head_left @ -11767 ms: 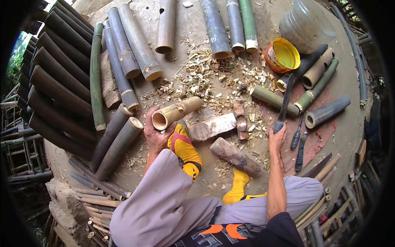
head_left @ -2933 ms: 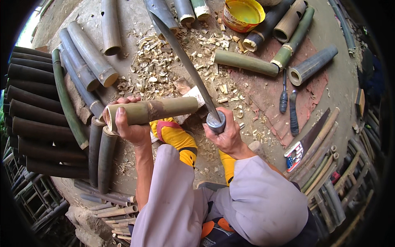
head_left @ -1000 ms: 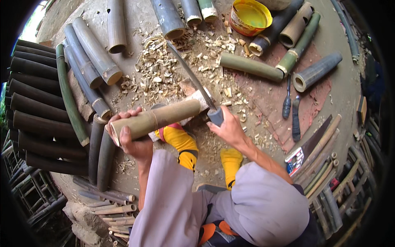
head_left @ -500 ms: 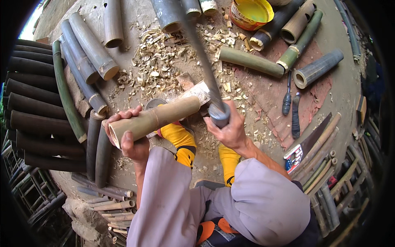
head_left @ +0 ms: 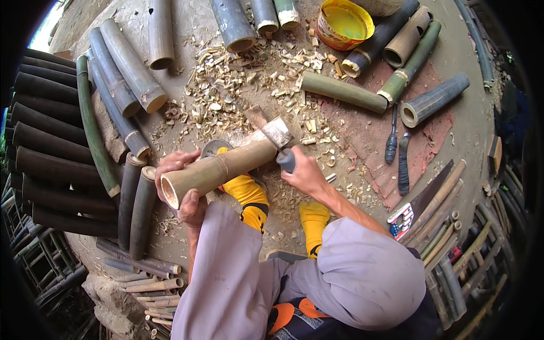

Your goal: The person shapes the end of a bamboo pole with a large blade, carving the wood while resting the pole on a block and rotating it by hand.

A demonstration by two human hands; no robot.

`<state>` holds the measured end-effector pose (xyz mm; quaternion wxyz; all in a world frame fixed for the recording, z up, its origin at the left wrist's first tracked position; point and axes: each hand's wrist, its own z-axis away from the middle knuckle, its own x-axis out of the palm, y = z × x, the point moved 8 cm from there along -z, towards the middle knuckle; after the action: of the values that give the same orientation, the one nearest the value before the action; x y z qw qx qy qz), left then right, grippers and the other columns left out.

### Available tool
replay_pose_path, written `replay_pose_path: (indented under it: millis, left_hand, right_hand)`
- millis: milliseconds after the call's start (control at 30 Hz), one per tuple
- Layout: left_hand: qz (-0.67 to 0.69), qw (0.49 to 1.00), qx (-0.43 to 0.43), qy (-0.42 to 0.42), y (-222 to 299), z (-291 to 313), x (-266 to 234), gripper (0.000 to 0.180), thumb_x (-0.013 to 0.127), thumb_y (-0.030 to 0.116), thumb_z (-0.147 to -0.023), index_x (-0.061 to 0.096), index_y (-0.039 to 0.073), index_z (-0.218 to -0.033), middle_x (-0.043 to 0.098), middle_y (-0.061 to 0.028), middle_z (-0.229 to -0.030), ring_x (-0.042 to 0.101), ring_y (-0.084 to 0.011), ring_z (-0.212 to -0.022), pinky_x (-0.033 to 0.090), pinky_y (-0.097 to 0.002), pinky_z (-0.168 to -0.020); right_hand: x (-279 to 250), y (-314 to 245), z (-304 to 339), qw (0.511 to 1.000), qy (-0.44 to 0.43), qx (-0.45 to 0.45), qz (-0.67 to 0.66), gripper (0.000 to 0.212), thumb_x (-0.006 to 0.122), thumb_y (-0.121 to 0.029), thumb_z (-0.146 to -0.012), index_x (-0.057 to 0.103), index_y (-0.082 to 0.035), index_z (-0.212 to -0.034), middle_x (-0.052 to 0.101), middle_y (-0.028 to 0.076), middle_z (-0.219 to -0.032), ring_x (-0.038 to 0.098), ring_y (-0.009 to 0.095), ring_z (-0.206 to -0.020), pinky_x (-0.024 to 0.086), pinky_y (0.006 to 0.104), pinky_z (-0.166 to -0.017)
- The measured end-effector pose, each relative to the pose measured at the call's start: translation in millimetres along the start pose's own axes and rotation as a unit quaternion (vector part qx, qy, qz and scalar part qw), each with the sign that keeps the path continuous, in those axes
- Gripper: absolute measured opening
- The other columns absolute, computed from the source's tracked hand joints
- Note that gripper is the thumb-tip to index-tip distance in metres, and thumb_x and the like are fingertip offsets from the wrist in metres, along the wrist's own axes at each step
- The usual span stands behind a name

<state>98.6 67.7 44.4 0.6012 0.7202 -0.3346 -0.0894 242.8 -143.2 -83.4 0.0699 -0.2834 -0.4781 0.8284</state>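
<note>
A pale green-tan bamboo section (head_left: 229,166) lies slanted across my lap side, its hollow end toward me. My left hand (head_left: 180,177) is closed around that near end, thumb along its lower side. The far end rests against a pale, chopped wooden block (head_left: 276,131). My right hand (head_left: 306,173) grips the dark rounded handle of a machete (head_left: 287,160). Its thin blade, seen nearly edge-on, points up and left, low by the bamboo's far end. Whether the edge touches the bamboo I cannot tell.
Bamboo shavings (head_left: 215,105) cover the ground ahead. A yellow bucket (head_left: 344,25) holds yellowish liquid. Dark bamboo lengths (head_left: 56,164) are stacked at left. Two dark-handled tools (head_left: 403,170) lie on reddish cloth (head_left: 374,164), with a handsaw (head_left: 422,198) nearer me.
The machete has swung down from a raised position to the bamboo's far end. My right hand has lowered slightly and turned; the left still grips the bamboo, whose near end has shifted slightly right.
</note>
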Motion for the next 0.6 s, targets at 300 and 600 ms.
replay_pose_path:
  millis: [300,600]
  left_hand:
    - [0.063,0.978,-0.087,0.179,3.9,-8.9,-11.8,0.049,0.061,0.017,-0.069,0.047,0.006,-0.114,0.054,-0.0108,-0.105,0.055,-0.0278,-0.103,0.039,-0.0586,-0.1]
    - [0.088,0.992,-0.063,0.057,3.8,-0.8,7.1,0.052,0.063,0.014,-0.063,0.05,0.009,-0.113,0.053,-0.0104,-0.102,0.054,-0.027,-0.103,0.037,-0.0603,-0.102]
  right_hand:
    - [-31.3,-28.4,13.4,0.996,0.077,-0.031,-0.023,0.042,0.069,-0.011,-0.078,0.046,0.003,-0.111,0.066,0.022,-0.081,0.069,0.032,-0.075,0.056,0.037,-0.063]
    - [-8.8,14.7,-11.6,0.999,-0.005,0.048,0.004,0.034,0.067,-0.009,-0.079,0.044,0.005,-0.1,0.063,0.024,-0.077,0.068,0.032,-0.067,0.059,0.0355,-0.056]
